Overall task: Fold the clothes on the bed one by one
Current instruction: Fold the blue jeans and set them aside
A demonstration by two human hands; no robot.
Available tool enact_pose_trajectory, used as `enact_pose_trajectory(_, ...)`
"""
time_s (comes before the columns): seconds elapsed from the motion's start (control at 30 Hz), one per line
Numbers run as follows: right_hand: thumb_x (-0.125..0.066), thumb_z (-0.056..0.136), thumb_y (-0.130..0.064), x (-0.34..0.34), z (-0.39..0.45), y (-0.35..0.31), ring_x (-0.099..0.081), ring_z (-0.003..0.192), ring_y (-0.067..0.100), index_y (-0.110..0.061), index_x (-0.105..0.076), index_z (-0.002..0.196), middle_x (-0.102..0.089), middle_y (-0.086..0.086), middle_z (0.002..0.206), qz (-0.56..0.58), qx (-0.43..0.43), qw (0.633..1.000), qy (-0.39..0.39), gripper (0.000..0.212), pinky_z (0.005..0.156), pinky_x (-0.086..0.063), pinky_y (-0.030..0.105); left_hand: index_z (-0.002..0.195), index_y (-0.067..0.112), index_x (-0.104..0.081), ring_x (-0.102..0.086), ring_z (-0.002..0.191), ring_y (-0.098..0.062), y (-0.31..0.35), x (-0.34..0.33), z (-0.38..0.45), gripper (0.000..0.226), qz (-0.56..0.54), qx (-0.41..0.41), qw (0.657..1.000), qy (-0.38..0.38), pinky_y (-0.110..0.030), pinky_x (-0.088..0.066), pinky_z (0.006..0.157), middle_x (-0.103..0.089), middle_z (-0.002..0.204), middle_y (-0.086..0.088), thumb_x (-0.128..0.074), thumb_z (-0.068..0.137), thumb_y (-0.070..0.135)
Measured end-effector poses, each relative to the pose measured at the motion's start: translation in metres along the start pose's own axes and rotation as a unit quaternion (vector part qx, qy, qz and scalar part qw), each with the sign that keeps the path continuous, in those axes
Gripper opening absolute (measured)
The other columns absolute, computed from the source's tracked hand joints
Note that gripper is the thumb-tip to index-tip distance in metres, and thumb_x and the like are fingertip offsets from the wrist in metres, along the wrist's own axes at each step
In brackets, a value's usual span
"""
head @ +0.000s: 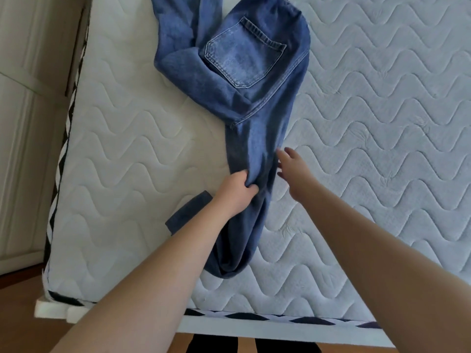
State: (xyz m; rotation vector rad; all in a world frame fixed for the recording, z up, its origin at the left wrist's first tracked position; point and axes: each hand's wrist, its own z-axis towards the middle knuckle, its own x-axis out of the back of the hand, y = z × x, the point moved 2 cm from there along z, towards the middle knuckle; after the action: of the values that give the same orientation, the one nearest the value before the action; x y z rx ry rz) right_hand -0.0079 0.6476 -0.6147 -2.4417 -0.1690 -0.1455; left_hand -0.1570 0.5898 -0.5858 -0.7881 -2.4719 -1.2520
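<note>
A pair of blue jeans (244, 80) lies crumpled on the white quilted mattress (382, 123), back pocket facing up. One leg runs down toward the near edge; the other trails off at the top left. My left hand (235, 191) pinches a bunch of the near leg's left edge, fingers curled round the denim. My right hand (293, 169) hovers at the leg's right edge with fingers spread and relaxed, touching or almost touching the fabric. A leg end (188, 214) peeks out under my left forearm.
The mattress has a black-and-white patterned border (63, 159) along its left and near sides. Cream panelled doors (28, 123) stand to the left. Wooden floor (20, 314) shows beyond the bed corner at the bottom left.
</note>
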Motion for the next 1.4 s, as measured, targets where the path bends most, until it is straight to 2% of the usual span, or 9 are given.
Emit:
enact_pose_trajectory(0.13,-0.045,0.101,-0.018,0.001,0.012,-0.019,-0.060,0.074,0.014,-0.012,-0.058,0.099,-0.063,0.000,0.083,0.108,-0.004,0.993,-0.039,0.014,0.066,-0.051,0.029,0.075,0.027,-0.058,-0.061,0.078,-0.008,0.014,-0.001,-0.029,0.011,-0.007,-0.012,0.995,-0.097,-0.022,-0.044,0.064,-0.063,0.074,0.011,-0.058,0.086,0.023)
enact_pose_trajectory(0.33,-0.035,0.104,0.000,0.027,0.014,-0.010,-0.041,0.029,0.004,-0.017,-0.050,0.044,-0.040,-0.006,0.032,0.166,-0.028,0.985,-0.024,0.064,0.042,-0.036,0.013,0.066,0.023,-0.056,-0.060,0.067,-0.010,-0.001,-0.009,-0.068,0.013,0.095,-0.015,0.956,-0.276,-0.023,-0.043,0.058,-0.062,0.061,0.010,-0.061,0.078,0.026)
enact_pose_trajectory(0.5,-0.058,0.094,-0.011,0.068,-0.006,0.002,-0.072,0.084,0.017,-0.014,-0.071,0.104,-0.075,0.006,0.094,0.284,0.014,0.958,0.029,0.017,0.074,-0.060,0.033,0.069,0.023,-0.055,-0.059,0.067,-0.002,-0.016,0.002,-0.072,0.036,0.175,-0.023,0.958,-0.225,-0.024,-0.045,0.061,-0.064,0.069,0.008,-0.061,0.078,0.057)
enact_pose_trajectory(0.6,-0.056,0.093,-0.008,0.099,-0.020,0.011,-0.069,0.079,0.015,-0.021,-0.070,0.094,-0.073,0.002,0.085,0.270,0.097,0.955,0.072,0.019,0.072,-0.057,0.029,0.064,0.019,-0.053,-0.053,0.058,-0.004,-0.003,0.019,-0.058,0.058,0.142,-0.042,0.985,-0.088,-0.025,-0.044,0.061,-0.059,0.060,0.008,-0.045,0.077,0.075)
enact_pose_trajectory(0.73,-0.050,0.091,-0.006,0.133,-0.052,0.028,-0.046,0.057,0.001,-0.032,-0.059,0.079,-0.056,-0.018,0.065,0.111,0.179,0.968,0.139,0.030,0.052,-0.036,0.017,0.071,0.023,-0.051,-0.052,0.063,-0.008,0.034,0.017,-0.033,0.033,0.169,-0.124,0.977,0.045,-0.031,-0.044,0.061,-0.054,0.064,0.008,-0.051,0.092,0.048)
enact_pose_trajectory(0.83,-0.049,0.088,-0.004,0.155,-0.080,0.048,-0.050,0.067,-0.001,-0.037,-0.054,0.084,-0.058,-0.019,0.081,-0.059,0.184,0.962,0.194,0.034,0.058,-0.034,0.019,0.092,0.025,-0.059,-0.057,0.077,-0.011,0.070,-0.009,-0.015,0.009,0.202,-0.197,0.959,0.022,-0.034,-0.049,0.073,-0.057,0.086,0.009,-0.055,0.093,0.034)
enact_pose_trajectory(1.13,-0.051,0.089,-0.003,0.204,-0.133,0.138,-0.056,0.087,0.028,-0.017,-0.060,0.105,-0.048,0.000,0.110,-0.359,0.117,0.909,0.178,0.023,0.069,-0.042,0.035,0.140,0.020,-0.046,-0.042,0.128,-0.024,0.151,-0.116,0.033,0.046,0.346,-0.344,0.870,-0.068,-0.043,-0.039,0.103,-0.044,0.140,-0.002,-0.049,0.096,0.028)
enact_pose_trajectory(1.27,-0.061,0.089,-0.008,0.210,-0.122,0.150,-0.053,0.097,0.009,-0.022,-0.065,0.111,-0.050,-0.009,0.113,-0.278,0.169,0.938,0.116,0.026,0.085,-0.038,0.020,0.151,0.025,-0.028,-0.021,0.144,-0.024,0.182,-0.155,0.063,0.055,0.447,-0.385,0.804,-0.080,-0.045,-0.031,0.110,-0.021,0.159,-0.004,-0.042,0.099,0.034)
enact_pose_trajectory(1.4,-0.055,0.098,-0.022,0.218,-0.092,0.137,-0.059,0.109,0.001,-0.037,-0.058,0.115,-0.059,-0.016,0.120,0.016,0.106,0.978,0.180,0.023,0.094,-0.047,0.024,0.151,0.041,-0.015,-0.004,0.148,-0.026,0.212,-0.194,0.085,0.054,0.516,-0.398,0.751,-0.105,-0.058,-0.025,0.110,-0.003,0.163,0.001,-0.031,0.100,0.048)
